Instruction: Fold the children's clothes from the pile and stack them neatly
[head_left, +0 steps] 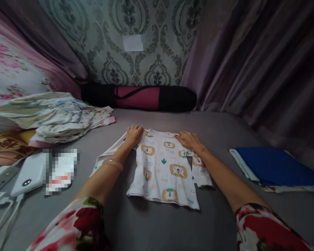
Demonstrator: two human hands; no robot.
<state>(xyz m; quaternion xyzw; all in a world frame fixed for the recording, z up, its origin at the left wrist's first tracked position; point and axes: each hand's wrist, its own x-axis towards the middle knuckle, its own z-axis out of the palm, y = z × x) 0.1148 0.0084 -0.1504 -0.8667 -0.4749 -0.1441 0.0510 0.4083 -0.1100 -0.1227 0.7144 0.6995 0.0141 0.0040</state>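
A small white shirt with lion faces (162, 167) lies spread on the grey sheet, its neckline away from me and its hem towards me. My left hand (134, 135) is at the shirt's left shoulder, fingers bent and closed on the cloth. At the right shoulder, my right hand (188, 139) pinches the fabric near the collar. The left sleeve runs outward beneath my left forearm; the right sleeve hangs down beside the body of the shirt, close to my right forearm.
Crumpled clothes (65, 116) are heaped at the left. Nearer are a white power bank (31, 172) with cables, a power strip (2, 177) and a blurred packet (61, 170). Folded blue cloth (277, 167) lies right. A black and maroon bag (138, 97) rests against the wall.
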